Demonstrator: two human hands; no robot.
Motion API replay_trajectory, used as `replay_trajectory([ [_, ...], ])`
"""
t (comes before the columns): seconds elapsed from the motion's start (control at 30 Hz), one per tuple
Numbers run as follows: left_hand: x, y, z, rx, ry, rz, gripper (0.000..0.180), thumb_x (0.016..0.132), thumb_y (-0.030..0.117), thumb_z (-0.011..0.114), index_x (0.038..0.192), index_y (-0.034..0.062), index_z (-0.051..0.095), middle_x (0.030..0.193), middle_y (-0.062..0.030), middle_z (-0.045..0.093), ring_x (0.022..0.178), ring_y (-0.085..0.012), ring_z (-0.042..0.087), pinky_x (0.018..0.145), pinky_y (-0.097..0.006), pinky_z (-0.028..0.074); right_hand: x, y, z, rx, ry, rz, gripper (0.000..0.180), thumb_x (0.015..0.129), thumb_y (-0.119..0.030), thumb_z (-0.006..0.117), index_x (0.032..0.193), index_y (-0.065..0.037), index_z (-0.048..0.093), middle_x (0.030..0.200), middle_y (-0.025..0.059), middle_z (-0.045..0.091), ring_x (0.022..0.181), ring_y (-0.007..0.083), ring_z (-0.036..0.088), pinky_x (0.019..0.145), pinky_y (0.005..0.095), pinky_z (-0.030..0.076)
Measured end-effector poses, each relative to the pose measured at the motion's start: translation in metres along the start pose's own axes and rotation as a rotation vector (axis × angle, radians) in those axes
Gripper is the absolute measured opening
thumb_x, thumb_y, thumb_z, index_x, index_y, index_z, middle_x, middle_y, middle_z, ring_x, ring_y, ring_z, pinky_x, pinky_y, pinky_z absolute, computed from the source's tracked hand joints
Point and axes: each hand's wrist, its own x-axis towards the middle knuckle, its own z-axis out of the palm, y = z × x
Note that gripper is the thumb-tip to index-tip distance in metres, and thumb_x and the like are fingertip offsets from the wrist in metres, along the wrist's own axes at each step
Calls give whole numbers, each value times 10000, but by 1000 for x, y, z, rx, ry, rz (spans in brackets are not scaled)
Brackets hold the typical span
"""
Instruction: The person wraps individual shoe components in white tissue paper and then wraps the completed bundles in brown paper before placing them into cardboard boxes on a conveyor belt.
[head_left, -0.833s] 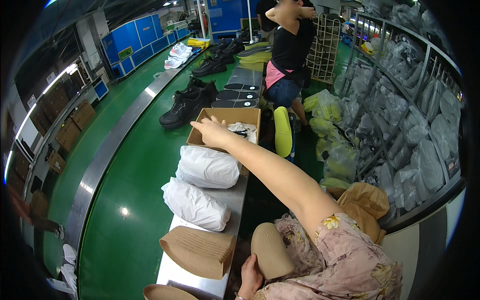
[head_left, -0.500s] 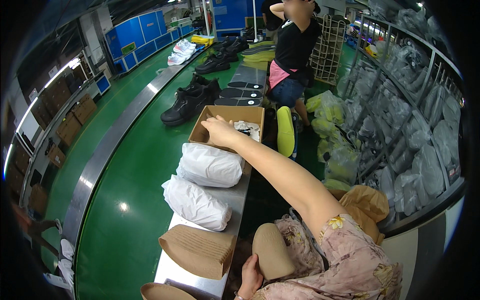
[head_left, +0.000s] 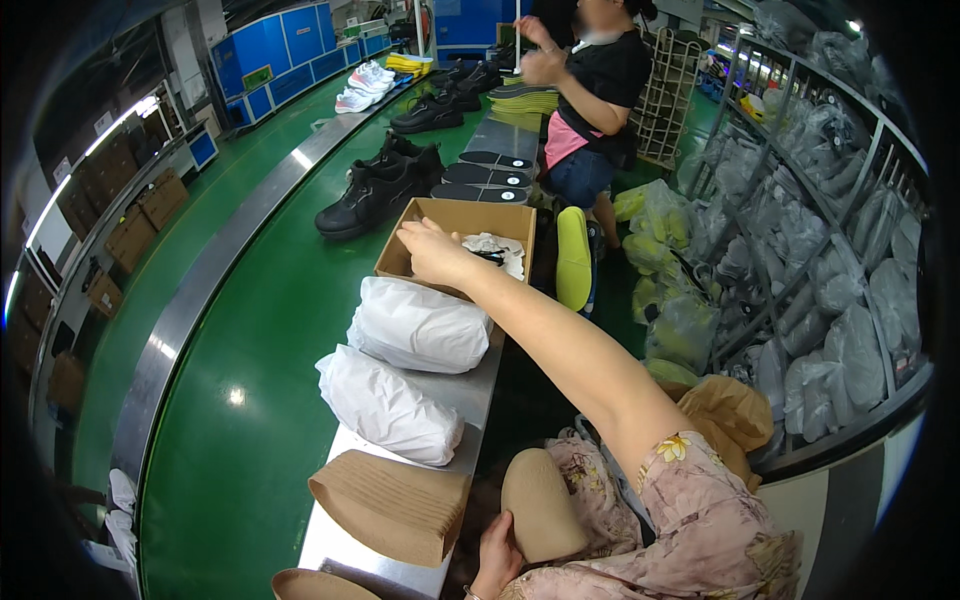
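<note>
My right hand (head_left: 432,252) reaches into a brown cardboard box (head_left: 490,213); its fingers curl down inside, and their tips are hidden. Crumpled white paper with small dark pieces (head_left: 497,250) lies in the box beside it. Low down, my left hand (head_left: 497,556) is closed on the edge of a curved tan cardboard shoe insert (head_left: 541,505), held against my lap. Two bundles in white wrapping, a farther one (head_left: 420,325) and a nearer one (head_left: 390,405), lie on the bench below the box. Nearer still is a ribbed brown cardboard insert (head_left: 390,505).
Black shoes (head_left: 375,190) and dark insoles (head_left: 485,185) stand beyond the box. A yellow-green sole (head_left: 573,260) is to its right. A co-worker (head_left: 600,90) stands farther along the bench. On the right, a metal rack (head_left: 790,210) holds bagged soles. Another brown insert (head_left: 315,585) sits at the bottom edge.
My right hand has turned and shifted slightly within the box. The left hand keeps hold of the tan insert. The co-worker's raised arms have come down in front of the body.
</note>
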Motion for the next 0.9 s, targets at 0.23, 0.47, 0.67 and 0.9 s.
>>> replay_trajectory([
  [0.23, 5, 0, -5, -59, -11, -38, 261, 909, 209, 524, 1078, 11, 548, 1103, -76, 583, 1056, -182, 521, 938, -330, 388, 3, 2, 5, 90, 12, -6, 554, 803, 1, 396, 1348, -94, 357, 1406, 88, 337, 1332, 345, 224, 1014, 579, 230],
  [0.47, 11, -7, -14, -46, 27, -23, 242, 902, 207, 539, 1051, 17, 561, 1078, -67, 588, 1025, -171, 525, 924, -313, 389, 8, 9, 13, 100, 24, -18, 522, 812, -11, 394, 1328, -91, 393, 1390, 81, 356, 1329, 348, 230, 998, 605, 243],
  [0.67, 10, -3, -8, -82, 37, -47, 229, 893, 202, 557, 1032, 20, 564, 1060, -64, 587, 1011, -165, 522, 919, -308, 385, 12, 10, 18, 46, 19, -50, 457, 817, -16, 422, 1269, -77, 453, 1380, 84, 373, 1319, 332, 262, 975, 609, 284],
  [0.9, 6, -1, -2, -102, 39, -90, 219, 891, 198, 562, 1021, 21, 569, 1051, -65, 590, 1003, -167, 527, 906, -314, 395, 12, 17, 21, 167, 64, -96, 465, 796, 24, 377, 1224, -93, 513, 1329, 71, 431, 1305, 338, 278, 979, 619, 262],
])
